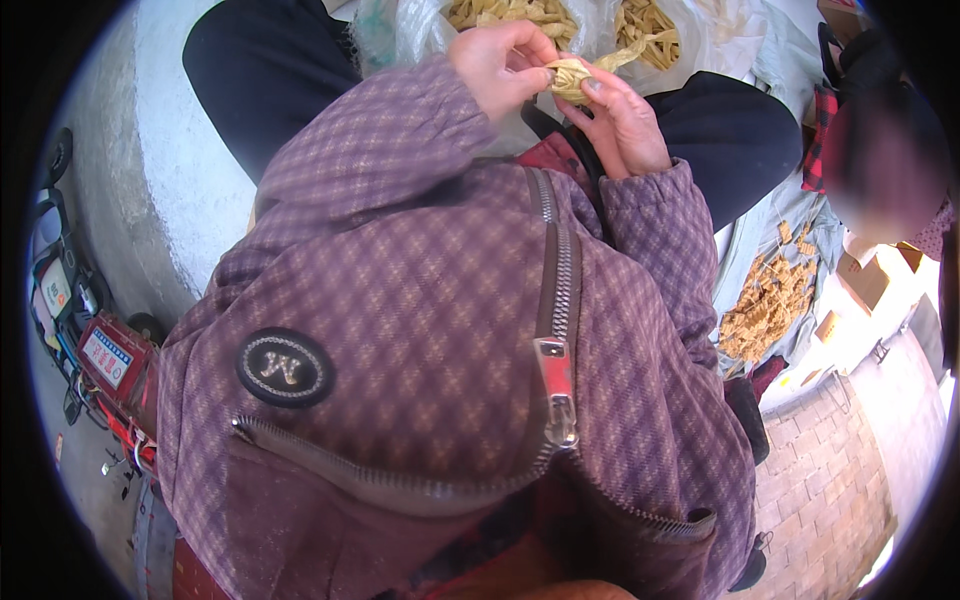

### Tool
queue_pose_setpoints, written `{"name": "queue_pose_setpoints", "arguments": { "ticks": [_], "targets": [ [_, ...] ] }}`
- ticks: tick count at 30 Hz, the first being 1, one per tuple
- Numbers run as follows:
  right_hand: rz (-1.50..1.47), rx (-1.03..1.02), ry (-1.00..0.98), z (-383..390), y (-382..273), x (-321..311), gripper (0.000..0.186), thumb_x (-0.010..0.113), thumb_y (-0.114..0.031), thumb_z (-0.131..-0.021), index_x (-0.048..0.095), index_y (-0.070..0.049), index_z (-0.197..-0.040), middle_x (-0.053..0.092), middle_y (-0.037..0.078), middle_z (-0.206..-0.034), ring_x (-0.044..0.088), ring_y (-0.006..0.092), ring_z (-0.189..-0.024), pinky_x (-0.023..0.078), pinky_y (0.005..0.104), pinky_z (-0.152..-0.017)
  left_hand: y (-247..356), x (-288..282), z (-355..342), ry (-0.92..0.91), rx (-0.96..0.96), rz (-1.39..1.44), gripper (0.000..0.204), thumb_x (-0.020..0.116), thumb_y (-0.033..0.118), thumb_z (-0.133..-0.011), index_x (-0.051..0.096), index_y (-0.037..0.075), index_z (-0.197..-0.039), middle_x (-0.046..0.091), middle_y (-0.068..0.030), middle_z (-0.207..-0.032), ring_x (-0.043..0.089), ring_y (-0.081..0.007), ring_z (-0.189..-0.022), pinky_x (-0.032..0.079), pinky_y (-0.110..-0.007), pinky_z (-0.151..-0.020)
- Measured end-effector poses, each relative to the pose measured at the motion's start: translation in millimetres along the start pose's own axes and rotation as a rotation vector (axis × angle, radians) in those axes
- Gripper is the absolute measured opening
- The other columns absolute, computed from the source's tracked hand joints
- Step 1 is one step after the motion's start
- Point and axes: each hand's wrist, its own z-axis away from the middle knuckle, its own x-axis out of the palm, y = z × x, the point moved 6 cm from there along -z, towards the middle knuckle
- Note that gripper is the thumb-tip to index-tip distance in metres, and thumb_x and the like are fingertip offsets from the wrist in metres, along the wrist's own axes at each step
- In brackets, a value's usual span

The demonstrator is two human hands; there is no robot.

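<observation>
Outdoor paving; left hand (497, 62) & right hand (622, 120) both pinching crinkled yellow husk strip (568, 77).

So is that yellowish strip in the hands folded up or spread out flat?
Folded up. The yellowish strip is bunched into a small wad pinched between the left hand and right hand, with one loose end trailing toward the open bags.

Pale sheet (775, 235) on the ground, heaped tan strips (765, 305) upon it
</observation>
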Motion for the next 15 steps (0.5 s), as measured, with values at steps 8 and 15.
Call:
{"name": "queue_pose_setpoints", "arguments": {
  "ticks": [8,15],
  "targets": [
    [0.079,-0.002,-0.03,0,7,9,0.033,0.053,-0.009,-0.088,0.05,0.005,-0.118,0.055,0.012,-0.115,0.052,0.0203,-0.108,0.039,0.04,-0.1,-45,-4,-24,0.047,-0.018,0.198,0.014,0.055,-0.002,-0.081,0.058,0.001,-0.095,0.059,-0.0009,-0.079,0.059,-0.0068,-0.069,0.047,-0.019,-0.062],
    [0.347,-0.208,0.161,0,5,2,0.028,0.05,-0.016,-0.092,0.054,0.005,-0.111,0.059,0.009,-0.103,0.057,0.0162,-0.096,0.044,0.0316,-0.091,2,5,2,0.049,0.195,-0.243,0.016,0.059,0.005,-0.084,0.056,-0.002,-0.098,0.059,-0.0053,-0.08,0.059,-0.0109,-0.076,0.048,-0.025,-0.065]
  ]
}}
